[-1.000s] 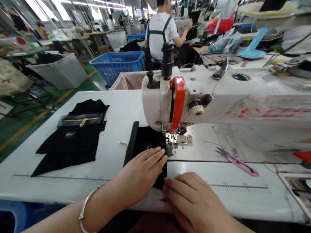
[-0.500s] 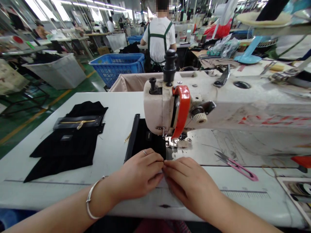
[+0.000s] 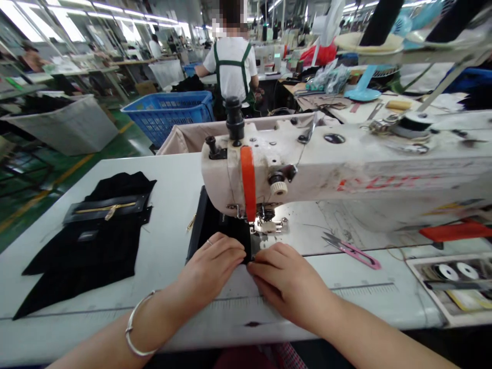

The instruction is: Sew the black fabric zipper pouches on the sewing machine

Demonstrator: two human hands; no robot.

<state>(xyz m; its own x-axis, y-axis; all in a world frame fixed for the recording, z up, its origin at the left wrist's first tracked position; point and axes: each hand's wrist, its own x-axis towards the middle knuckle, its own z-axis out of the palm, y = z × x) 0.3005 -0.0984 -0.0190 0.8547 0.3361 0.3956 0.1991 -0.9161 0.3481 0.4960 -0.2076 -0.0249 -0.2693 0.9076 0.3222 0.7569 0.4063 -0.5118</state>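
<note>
A black fabric piece [image 3: 215,223] with a zipper strip lies under the head of a white sewing machine [image 3: 292,164], just left of the presser foot [image 3: 269,225]. My left hand [image 3: 209,269] rests on the near edge of that fabric, fingers curled and pressing down. Touching it on the right, my right hand [image 3: 286,284] pinches the same fabric edge just in front of the presser foot.
A stack of black zippered pieces [image 3: 88,236] lies at the table's left. Pink thread snips [image 3: 351,250] lie right of the needle. A tray with bobbins [image 3: 453,282] is at the right edge. Behind stand a blue basket [image 3: 169,113] and a person in a white shirt [image 3: 230,66].
The black piece has slid further away under the machine head. Both hands followed it forward and came together at its near edge. The view shifted so everything sits further left.
</note>
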